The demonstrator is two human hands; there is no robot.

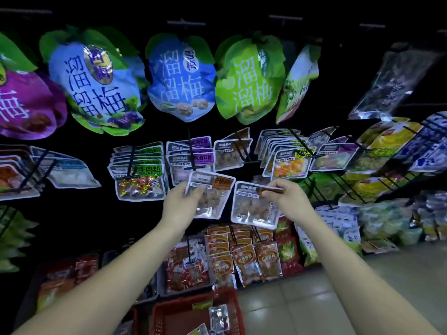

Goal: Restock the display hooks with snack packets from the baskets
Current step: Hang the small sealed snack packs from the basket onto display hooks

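My left hand (180, 201) grips a clear snack packet with an orange label (212, 193) by its left edge, tilted, just below the purple-labelled packets on a black hook (192, 153). My right hand (284, 197) pinches the top edge of a second orange-labelled packet (251, 204), which hangs flat beside the first. Both packets are held in front of the middle row of hooks. A red basket (169, 313) on the floor below holds a few more packets (219, 317).
Large plum bags (181, 78) hang on the top row. Green-labelled packets (139, 175) hang left of my hands, orange-and-red packets (244, 255) below. Tilted racks of yellow and blue bags (387, 151) fill the right. Pale floor tiles (338, 298) lie at lower right.
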